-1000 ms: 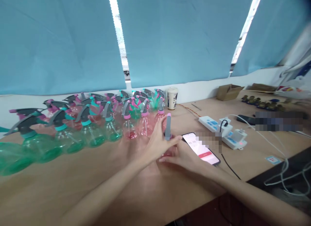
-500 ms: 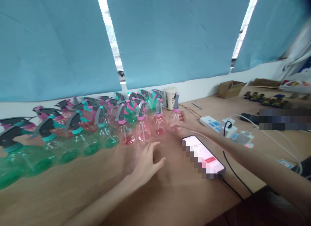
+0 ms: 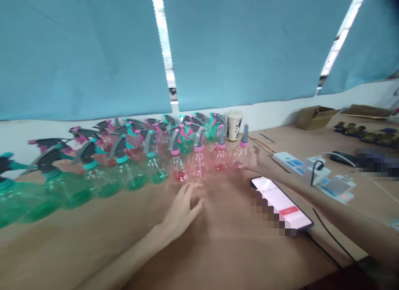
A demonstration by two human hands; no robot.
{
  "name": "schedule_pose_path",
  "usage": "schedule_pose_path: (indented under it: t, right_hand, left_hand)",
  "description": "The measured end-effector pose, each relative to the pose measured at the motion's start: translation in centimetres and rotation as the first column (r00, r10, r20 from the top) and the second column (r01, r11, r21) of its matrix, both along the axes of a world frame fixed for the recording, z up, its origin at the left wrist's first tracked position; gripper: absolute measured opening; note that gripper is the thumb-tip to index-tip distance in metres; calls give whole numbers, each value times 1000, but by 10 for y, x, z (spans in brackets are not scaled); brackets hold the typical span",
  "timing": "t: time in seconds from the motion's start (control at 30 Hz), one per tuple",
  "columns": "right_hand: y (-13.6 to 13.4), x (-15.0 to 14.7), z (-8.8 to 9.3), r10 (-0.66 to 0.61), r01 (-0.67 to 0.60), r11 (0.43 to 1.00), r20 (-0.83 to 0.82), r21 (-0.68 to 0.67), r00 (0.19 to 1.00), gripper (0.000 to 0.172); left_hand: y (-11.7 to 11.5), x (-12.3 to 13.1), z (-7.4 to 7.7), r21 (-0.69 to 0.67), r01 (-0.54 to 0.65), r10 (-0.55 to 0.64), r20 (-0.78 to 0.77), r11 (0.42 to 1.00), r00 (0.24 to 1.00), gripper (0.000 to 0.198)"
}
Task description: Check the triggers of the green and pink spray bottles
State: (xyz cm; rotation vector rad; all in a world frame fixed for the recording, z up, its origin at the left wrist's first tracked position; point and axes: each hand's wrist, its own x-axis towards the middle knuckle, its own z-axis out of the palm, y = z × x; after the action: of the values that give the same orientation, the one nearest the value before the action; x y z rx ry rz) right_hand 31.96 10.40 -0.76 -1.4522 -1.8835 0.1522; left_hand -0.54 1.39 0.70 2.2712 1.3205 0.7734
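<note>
Bg: blue curtain (image 3: 233, 48) w/ bright gaps, white wall (image 3: 264, 113) under it, wood-tone table (image 3: 230, 248). Spray btls (image 3: 131, 173) stand in rows along L & back of table, bodies green or pink, grey triggers, teal or pink collars. Front row: green to L, pink to R. Pink end btl (image 3: 245, 143) upright at R end of that row, just beside next pink one, a bit in front & R of paper cup (image 3: 233, 127). R hand (image 3: 257, 162) at its R side, fingers spread wide, thumb low by the base; can't tell if they touch it. L hand (image 3: 181, 209) in front of the row, apart from btls, fingers slightly curled, bare gap b/w thumb & index. Phone (image 3: 288, 206), screen lit, lies nearer viewer than R hand. Pwr strip (image 3: 288, 163) w/ plugs farther R; cardboard box (image 3: 311, 119) back R.
</note>
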Motion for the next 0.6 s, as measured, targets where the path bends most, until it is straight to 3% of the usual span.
schedule_pose_path:
  t: [0.07,0.13,0.2,0.27,0.4,0.5,0.6]
  right_hand:
    - [-19,-12,1,-116,116,993,1,20,993,78]
    - [-39,-36,5,-153,153,986,-8,61,988,56]
    - [-57,-72,10,23,-22,995,-7,97,1000,31]
    - [-70,-118,15,182,-183,979,21,89,983,20]
    - [-78,-221,24,522,-524,851,68,34,850,10]
    - [-77,-300,28,663,-667,743,72,61,745,9]
    - [-77,-375,29,724,-725,689,26,21,689,10]
  left_hand:
    - [-5,-26,8,17,-72,72,19,997,997,25]
    - [-10,-56,15,-7,-145,145,64,989,987,25]
    - [-15,-87,18,-57,-223,229,138,973,964,25]
    - [-21,-117,21,-92,-295,308,193,951,932,25]
    - [-40,-177,29,-71,-397,401,249,915,882,27]
    - [-57,-225,34,-34,-470,456,315,882,832,28]
    - [-69,-278,35,4,-602,552,394,798,734,31]
